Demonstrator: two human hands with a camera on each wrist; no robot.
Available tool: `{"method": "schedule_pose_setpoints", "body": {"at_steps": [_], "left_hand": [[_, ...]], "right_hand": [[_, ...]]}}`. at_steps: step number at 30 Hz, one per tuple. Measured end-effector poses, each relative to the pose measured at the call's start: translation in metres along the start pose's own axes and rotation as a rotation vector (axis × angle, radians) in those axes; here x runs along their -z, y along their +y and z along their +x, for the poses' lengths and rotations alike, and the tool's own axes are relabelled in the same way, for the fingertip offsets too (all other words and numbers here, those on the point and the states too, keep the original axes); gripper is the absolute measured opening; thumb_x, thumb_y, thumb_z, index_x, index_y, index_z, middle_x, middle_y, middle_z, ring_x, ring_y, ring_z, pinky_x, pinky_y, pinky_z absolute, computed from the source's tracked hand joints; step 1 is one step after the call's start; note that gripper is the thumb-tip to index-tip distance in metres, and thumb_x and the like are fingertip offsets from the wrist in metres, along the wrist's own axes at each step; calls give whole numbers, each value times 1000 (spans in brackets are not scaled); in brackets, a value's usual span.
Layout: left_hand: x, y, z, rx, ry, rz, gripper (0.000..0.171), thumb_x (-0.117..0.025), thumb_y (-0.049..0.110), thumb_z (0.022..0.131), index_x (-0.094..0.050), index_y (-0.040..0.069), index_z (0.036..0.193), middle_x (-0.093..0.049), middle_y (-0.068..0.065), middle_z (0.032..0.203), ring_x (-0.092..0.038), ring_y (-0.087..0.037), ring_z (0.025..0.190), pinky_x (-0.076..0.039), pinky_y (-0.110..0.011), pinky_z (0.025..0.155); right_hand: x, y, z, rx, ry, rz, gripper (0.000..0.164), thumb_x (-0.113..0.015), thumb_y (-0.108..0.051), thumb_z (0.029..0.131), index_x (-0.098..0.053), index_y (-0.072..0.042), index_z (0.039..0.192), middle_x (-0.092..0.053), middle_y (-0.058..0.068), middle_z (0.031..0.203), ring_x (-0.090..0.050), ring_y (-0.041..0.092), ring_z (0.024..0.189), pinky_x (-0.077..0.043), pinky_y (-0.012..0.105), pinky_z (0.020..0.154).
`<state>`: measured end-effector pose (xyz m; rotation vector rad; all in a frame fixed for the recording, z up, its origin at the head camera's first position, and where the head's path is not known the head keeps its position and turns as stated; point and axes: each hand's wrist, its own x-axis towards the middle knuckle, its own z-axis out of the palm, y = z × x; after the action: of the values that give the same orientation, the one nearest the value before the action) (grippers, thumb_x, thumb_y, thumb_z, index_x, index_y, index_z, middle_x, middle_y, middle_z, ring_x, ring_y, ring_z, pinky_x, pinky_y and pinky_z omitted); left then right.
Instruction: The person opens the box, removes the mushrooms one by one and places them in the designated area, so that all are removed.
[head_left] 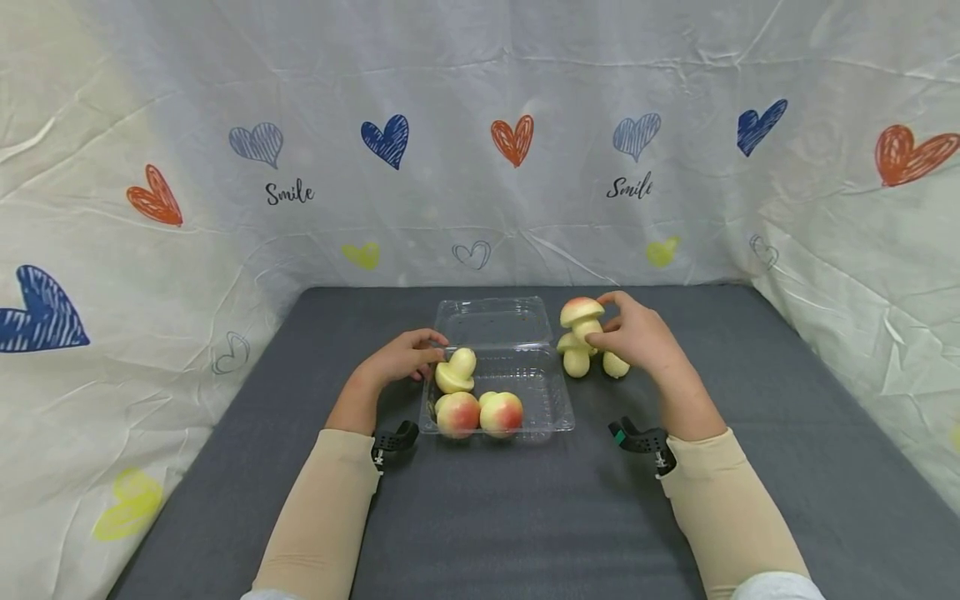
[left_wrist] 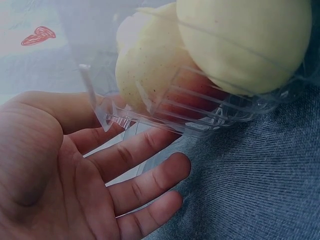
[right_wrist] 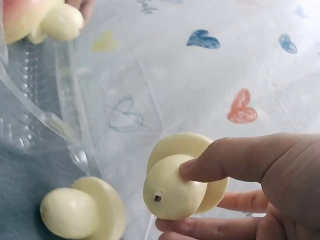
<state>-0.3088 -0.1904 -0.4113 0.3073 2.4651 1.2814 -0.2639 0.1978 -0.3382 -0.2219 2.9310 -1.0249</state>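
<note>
My left hand (head_left: 401, 360) is at the left side of a clear plastic box (head_left: 551, 396). In the left wrist view its thumb and forefinger grip the box's wall, while the other fingers spread below. Inside lie a toy mushroom (head_left: 456, 372) on its side and two more with red-and-yellow caps, a left one (head_left: 457, 414) and a right one (head_left: 501, 414). My right hand (head_left: 637, 335) pinches another mushroom (right_wrist: 172, 185) by its pale stem, cap upward, above the table. Close below it are a pale mushroom (head_left: 576, 362) and one partly hidden mushroom (head_left: 616, 365).
The box's hinged lid (head_left: 491, 321) lies folded back, away from me. A dark grey cloth covers the table (head_left: 495, 517). Behind and at both sides hangs a white curtain (head_left: 442, 83) printed with hearts.
</note>
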Motion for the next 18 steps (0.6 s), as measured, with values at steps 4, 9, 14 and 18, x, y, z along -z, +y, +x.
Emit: {"method": "schedule_pose_setpoints", "body": {"at_steps": [4,9,14,18], "left_hand": [[0,1,-2,-1,0,5,41,-59,29,106,-55,9,141,-65,-14,118,-67,-26,86,-53,-42,78],[0,0,-2,-7,-1,7,40,-58,28,106,-56,9,140,-65,-13,117,-67,-26,85,-53,-42,77],[0,-1,-1,-13,-5,3,40,-58,29,106,-55,9,140,-65,-14,118,-67,-26,85,-52,-42,77],[0,-2,0,-14,-8,0,40,-59,29,106,-55,9,140,-65,-13,118,-67,-26,85,-52,-42,77]], "right_hand": [[11,8,-1,-53,-11,10,74,-70,-34,96,-36,-3,154,-66,26,122,-65,42,104,-51,50,79],[20,18,-1,-102,-5,20,75,-70,-34,96,-35,0,153,-63,30,125,-65,41,101,-52,49,77],[25,29,-1,-148,2,7,77,-69,-35,96,-34,3,153,-59,31,127,-61,42,106,-50,51,80],[29,40,-1,-174,1,9,77,-67,-35,96,-33,4,153,-63,29,122,-64,42,105,-49,53,83]]}}
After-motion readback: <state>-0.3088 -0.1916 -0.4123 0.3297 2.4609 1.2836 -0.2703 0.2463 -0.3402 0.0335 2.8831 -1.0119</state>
